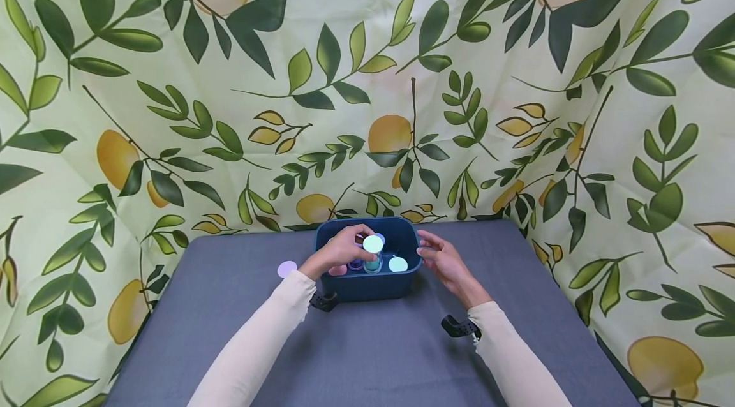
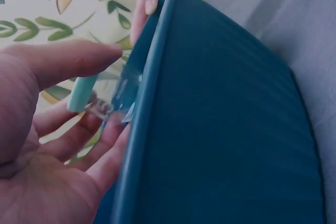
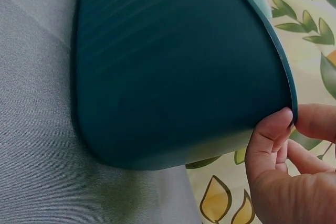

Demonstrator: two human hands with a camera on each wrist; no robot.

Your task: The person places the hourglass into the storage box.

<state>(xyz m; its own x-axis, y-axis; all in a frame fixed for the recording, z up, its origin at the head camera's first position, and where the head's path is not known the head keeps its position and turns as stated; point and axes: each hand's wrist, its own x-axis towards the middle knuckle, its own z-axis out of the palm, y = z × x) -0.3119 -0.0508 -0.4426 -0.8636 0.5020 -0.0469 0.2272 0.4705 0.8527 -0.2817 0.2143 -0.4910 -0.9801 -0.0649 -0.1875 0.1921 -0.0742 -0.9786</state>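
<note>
Left hand (image 1: 343,249) pinching mint-lidded jar (image 1: 372,252) inside bin (image 1: 373,289); right hand (image 1: 442,258) gripping rim; risks slipping, toppling neighbours.

The bin (image 1: 367,286) was dark teal, ribbed outside. The table (image 1: 367,343) was grey-blue. The backdrop (image 1: 367,75) showed yellow lemons and green leaves on cream. Lids (image 1: 373,244) looked mint, perhaps; sleeves (image 1: 258,343) were cream.

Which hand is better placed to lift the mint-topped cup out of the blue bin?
Probably the left hand: its fingers already curl around the cup inside the bin. The right hand grips the bin's rim.
</note>
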